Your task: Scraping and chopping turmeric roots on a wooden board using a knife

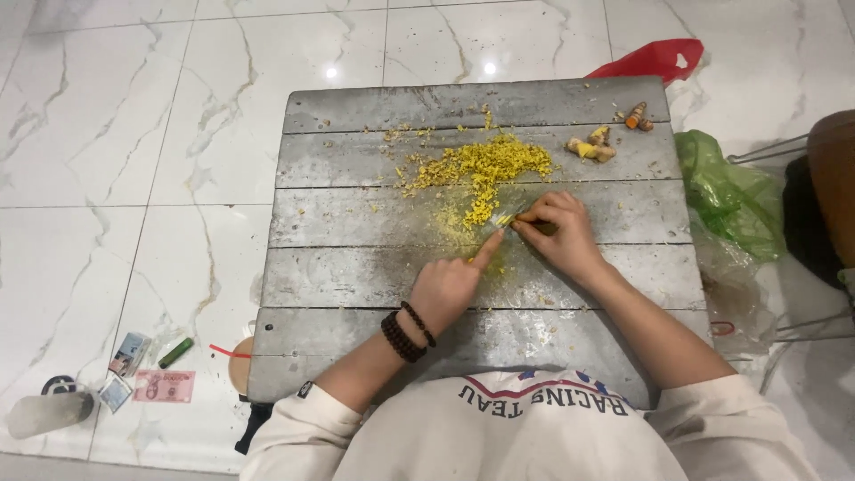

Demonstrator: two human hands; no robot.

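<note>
On a grey plank board set on a white marble floor, the right hand is closed around a dark knife handle. The knife is small; its blade runs up and to the left from the fist, its long axis slanting from the handle toward the heap of chopped yellow root, and the tip seems to rest in the lower tongue of that heap, though the blade is too small to read clearly. The left hand lies on the board with fingers curled and the index finger stretched out, its tip pressed down just beside the blade; it holds nothing. A dark bead bracelet circles that wrist.

Whole turmeric pieces lie near the board's far right corner, apart from the heap. A green plastic bag sits off the board's right edge, open and crumpled, its contents not visible; a red bag lies beyond the far corner.
</note>
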